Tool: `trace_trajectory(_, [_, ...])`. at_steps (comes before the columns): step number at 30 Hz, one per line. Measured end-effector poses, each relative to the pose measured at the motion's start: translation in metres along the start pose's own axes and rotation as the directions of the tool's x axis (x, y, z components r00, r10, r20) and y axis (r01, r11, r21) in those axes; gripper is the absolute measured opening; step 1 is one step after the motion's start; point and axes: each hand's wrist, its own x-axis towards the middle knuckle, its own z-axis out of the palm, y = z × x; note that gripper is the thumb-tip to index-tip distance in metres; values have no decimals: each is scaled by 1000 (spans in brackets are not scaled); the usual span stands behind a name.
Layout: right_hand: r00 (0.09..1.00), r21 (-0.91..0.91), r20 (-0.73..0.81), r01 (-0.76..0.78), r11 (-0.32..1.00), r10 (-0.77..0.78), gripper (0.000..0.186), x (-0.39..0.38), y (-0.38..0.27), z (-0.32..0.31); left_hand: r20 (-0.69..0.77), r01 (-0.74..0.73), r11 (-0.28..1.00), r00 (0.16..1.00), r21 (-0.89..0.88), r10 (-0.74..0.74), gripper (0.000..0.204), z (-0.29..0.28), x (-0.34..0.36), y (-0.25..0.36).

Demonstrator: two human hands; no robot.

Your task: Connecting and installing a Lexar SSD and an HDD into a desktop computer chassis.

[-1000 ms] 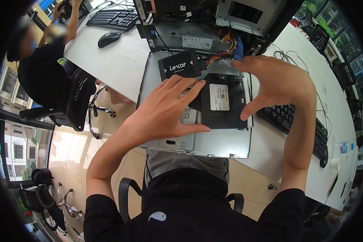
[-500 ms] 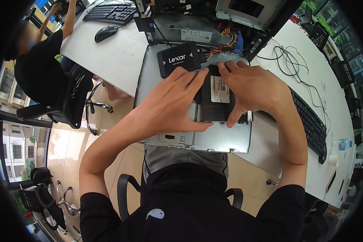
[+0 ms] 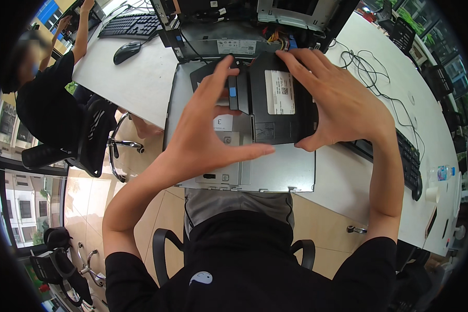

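A flat black drive-like unit [image 3: 304,112] with a white label is lifted above the metal side panel [image 3: 281,166] of a computer case. My right hand [image 3: 343,99] grips it, fingers at its far end and thumb at its near right corner. My left hand [image 3: 197,130] is open around the unit's left side, fingers and thumb spread apart; I cannot tell whether a fingertip touches it. Between them a narrow black bracket [image 3: 240,96] with a blue tab runs along the unit's left edge. A black solid state drive [image 3: 196,78] lies behind my left fingers, mostly hidden.
The open computer case [image 3: 208,31] stands at the far side, with coloured wires [image 3: 275,36] inside. A keyboard [image 3: 408,161] and loose cables [image 3: 366,73] lie on the right. At the far left are a mouse [image 3: 127,52], another keyboard [image 3: 132,26] and a seated person [image 3: 47,99].
The black unit has come up off the panel in my right hand, uncovering the bracket with the blue tab. My left hand has shifted left and opened wider.
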Motion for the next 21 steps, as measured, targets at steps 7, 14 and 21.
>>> trace_trajectory(7, [967, -15, -253, 31, 999, -34, 137, -6, -11, -20, 243, 395, 681, 918, -616, -312, 54, -4, 0, 26])
trace_trajectory(14, [837, 311, -535, 75, 948, 109, 127, 5, -6, -19, 107, 256, 643, 959, -722, -263, 28, -13, 0, 27])
trace_trajectory(21, [915, 928, -119, -37, 372, 386, 51, 11, 0, -16, -107, 24, 737, 986, -675, -131, 25, -17, -4, 27])
